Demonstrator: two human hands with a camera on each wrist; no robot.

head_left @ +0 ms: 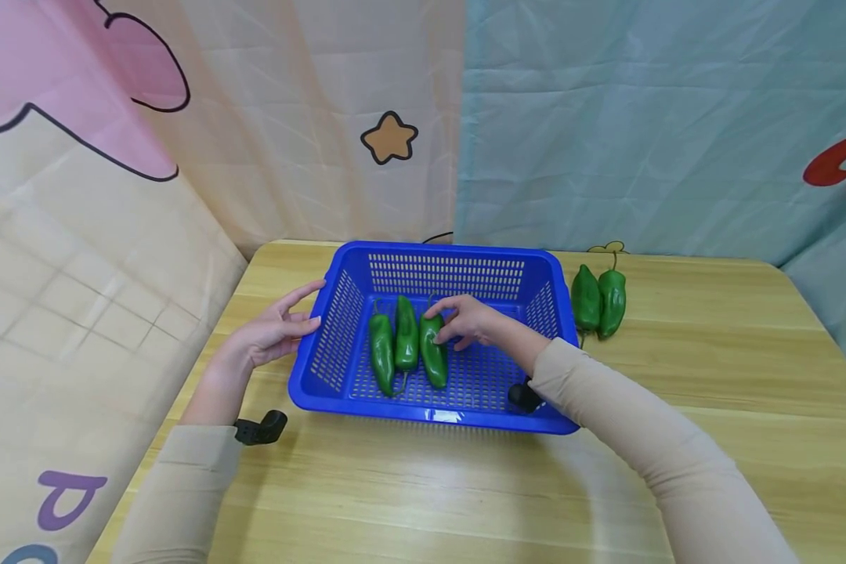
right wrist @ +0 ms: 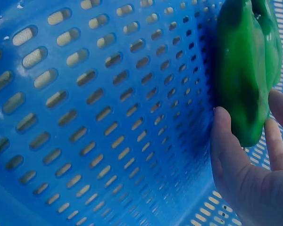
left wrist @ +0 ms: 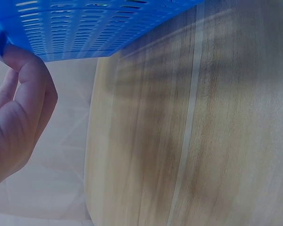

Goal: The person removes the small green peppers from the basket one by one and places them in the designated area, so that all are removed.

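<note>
Inside a blue plastic basket (head_left: 395, 415) with slotted walls, three long green peppers lie side by side: a left one (head_left: 381, 356), a middle one (head_left: 406, 345) and a right one (head_left: 435, 366). My right hand (head_left: 471, 319) reaches in and holds the right pepper near its stem end. In the right wrist view the thumb and fingers sit on opposite sides of that pepper (right wrist: 243, 80). At the basket's left side my left hand (head_left: 271, 333) grips the rim, thumb on top. The left wrist view shows its bent fingers (left wrist: 30, 80) against the blue edge.
Two more green peppers, one (head_left: 586, 301) beside the other (head_left: 612, 305), lie on the wooden table (head_left: 712, 352) just right of the basket. Printed curtains (head_left: 571, 117) hang behind the table and along its left side. A black wrist camera (head_left: 524, 397) overlaps the basket's front right corner.
</note>
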